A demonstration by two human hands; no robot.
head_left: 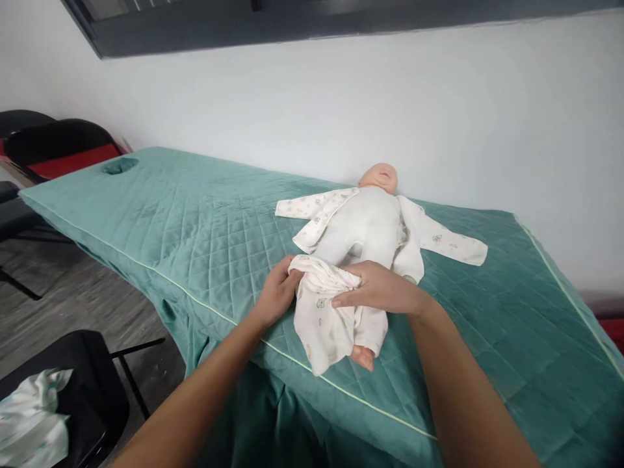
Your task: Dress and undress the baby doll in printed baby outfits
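A baby doll (373, 214) lies on its back with its head toward the wall. An open white printed baby jacket (446, 240) is spread beneath it, sleeves out to both sides. White printed baby pants (322, 331) are bunched around the doll's lower legs, and one foot (363, 356) sticks out of a pant leg. My left hand (280, 289) pinches the gathered waistband at its left edge. With fingers closed, my right hand (375, 286) grips the bunched cloth at the right side. The other foot is hidden in the cloth.
The doll lies on a long table with a green quilted cover (209, 221), its far edge along a white wall (244, 110). A black chair (97, 377) at lower left bears a white patterned cloth (36, 413). More dark chairs (63, 140) stand behind at left.
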